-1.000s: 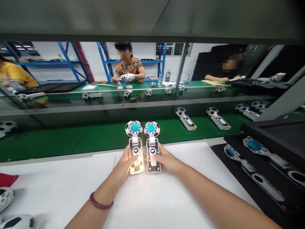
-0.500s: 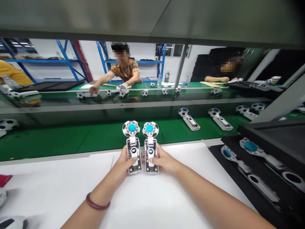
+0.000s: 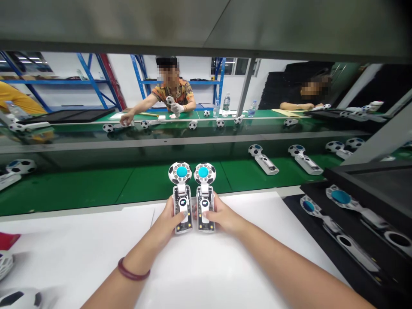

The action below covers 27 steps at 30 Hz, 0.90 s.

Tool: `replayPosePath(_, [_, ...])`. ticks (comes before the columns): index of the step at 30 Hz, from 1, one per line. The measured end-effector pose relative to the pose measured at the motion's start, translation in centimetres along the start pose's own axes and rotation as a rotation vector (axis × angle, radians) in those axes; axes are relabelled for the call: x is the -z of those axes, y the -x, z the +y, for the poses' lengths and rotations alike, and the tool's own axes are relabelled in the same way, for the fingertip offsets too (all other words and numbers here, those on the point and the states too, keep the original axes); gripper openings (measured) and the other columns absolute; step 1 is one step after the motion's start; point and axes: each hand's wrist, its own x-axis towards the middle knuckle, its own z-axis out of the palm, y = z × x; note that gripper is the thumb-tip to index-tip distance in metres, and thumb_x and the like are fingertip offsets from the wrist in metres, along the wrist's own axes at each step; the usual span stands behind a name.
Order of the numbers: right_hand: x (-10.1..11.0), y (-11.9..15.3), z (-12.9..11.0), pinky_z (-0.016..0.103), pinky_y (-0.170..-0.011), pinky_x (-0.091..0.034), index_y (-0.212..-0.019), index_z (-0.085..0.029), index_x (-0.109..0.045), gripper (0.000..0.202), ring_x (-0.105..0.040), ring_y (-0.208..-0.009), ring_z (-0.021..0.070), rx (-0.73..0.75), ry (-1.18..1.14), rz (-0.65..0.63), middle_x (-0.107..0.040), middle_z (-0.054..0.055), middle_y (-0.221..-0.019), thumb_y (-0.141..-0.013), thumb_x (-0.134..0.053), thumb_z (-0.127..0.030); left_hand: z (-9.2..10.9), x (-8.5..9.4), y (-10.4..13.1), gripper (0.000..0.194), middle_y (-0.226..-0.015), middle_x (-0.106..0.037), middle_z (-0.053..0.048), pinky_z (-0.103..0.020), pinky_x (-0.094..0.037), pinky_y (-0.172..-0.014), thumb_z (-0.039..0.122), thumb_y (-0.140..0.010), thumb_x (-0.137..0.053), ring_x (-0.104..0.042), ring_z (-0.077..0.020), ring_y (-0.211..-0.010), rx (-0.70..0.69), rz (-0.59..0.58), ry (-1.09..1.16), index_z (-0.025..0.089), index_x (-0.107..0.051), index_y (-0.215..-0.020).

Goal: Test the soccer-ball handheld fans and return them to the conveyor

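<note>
Hands [image 3: 166, 221] [image 3: 225, 217] w/ 1 football-top device [image 3: 182, 195] [image 3: 205, 194] ea., held side by side

On the left clear-plastic handheld device [image 3: 182, 193] and its right clear-plastic twin [image 3: 205, 193], the round heads [image 3: 172, 172] are patterned in black and white like footballs and centred with turquoise discs [image 3: 182, 172]. The black circuit boards [image 3: 210, 205] are dotted with yellow squares [image 3: 189, 225]. The smooth ring-shaped bangle [image 3: 133, 272] is coloured maroon. The paper-like sheeting [image 3: 186, 266] is seen in plain white, the long flat work surface [image 3: 96, 189] in green. The metal shelving [image 3: 220, 77] is painted blue; the co-worker's short-sleeved shirt [image 3: 186, 95] is patterned in orange and black.
</note>
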Motion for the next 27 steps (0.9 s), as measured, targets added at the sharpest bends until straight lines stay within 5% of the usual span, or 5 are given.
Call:
replayPosePath(17, [-1.1,0.6,-1.3,0.042,-0.089,-0.039,-0.118,-0.022,-0.028,0.063,-0.054,-0.098,0.0199,0.009,0.088,-0.012,-0.052,0.007,-0.108,-0.069,-0.067,-0.028,0.5,0.0,0.4,0.055,-0.096,-0.061,-0.008,-0.036,-0.047,-0.074,0.029,-0.066,-0.069,-0.06,-0.0249,-0.085,-0.067,-0.025,-0.011,0.021,-0.04,-0.112])
replayPosePath(22, [-2.1,1.6,-3.1,0.042,-0.084,-0.043,-0.113,-0.021,-0.031,0.058,-0.057,-0.092,0.0193,0.054,0.033,-0.09,-0.053,0.008,-0.107,-0.069,-0.068,-0.029,2.3,-0.4,1.8,0.048,-0.089,-0.061,-0.005,-0.036,-0.05,-0.07,0.03,-0.064,-0.071,-0.061,-0.0235,-0.08,-0.15,-0.038,-0.018,0.023,-0.046,-0.105])
replayPosePath(27, [-2.7,2.0,-7.0,0.042,-0.082,-0.044,-0.106,-0.022,-0.044,0.049,-0.057,-0.088,0.0192,0.136,-0.084,-0.105,-0.056,0.005,-0.099,-0.066,-0.069,-0.034,6.6,-1.3,3.5,0.051,-0.096,-0.063,-0.006,-0.039,-0.053,-0.064,0.044,-0.053,-0.075,-0.061,-0.0256,-0.077,-0.252,0.045,0.072,0.022,-0.056,-0.095])
